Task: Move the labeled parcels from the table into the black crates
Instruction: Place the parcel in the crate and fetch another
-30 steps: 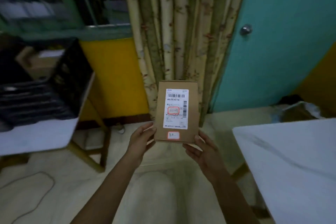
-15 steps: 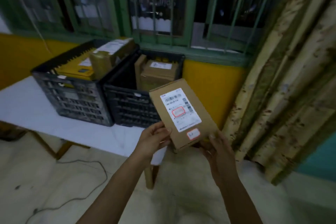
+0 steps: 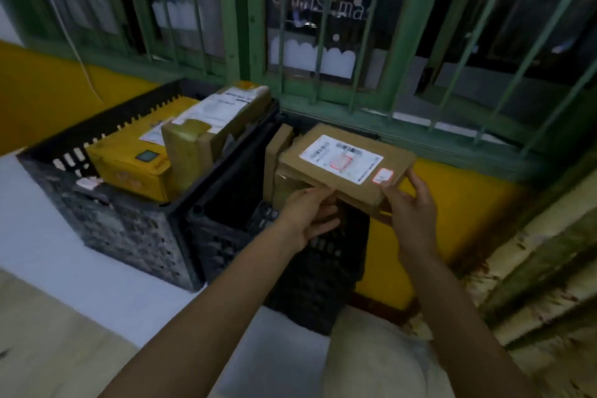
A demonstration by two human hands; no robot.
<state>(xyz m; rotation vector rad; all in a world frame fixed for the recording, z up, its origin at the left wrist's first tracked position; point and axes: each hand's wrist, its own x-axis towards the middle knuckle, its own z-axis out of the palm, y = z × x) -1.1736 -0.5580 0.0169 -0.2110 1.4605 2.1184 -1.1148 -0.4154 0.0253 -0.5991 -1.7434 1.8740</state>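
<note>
Green-barred window (image 3: 323, 26) across the top of the frame, yellow wall (image 3: 458, 203) beneath it, and a white bench (image 3: 48, 236) at lower left carrying two crates side by side. Centre frame, the flat brown cardboard parcel (image 3: 345, 165) is in the air, white label up and slightly tilted, right over the open black plastic crate (image 3: 316, 284) on the right of the pair. The left hand (image 3: 307, 216) pinches its near edge, fingers underneath. The right hand (image 3: 410, 203) grips the near right corner. Other brown boxes (image 3: 281, 152) stand inside that crate. The neighbouring black crate (image 3: 129, 236), left of centre, holds a yellow box (image 3: 129, 165) and a taped labeled package (image 3: 213, 119).
</note>
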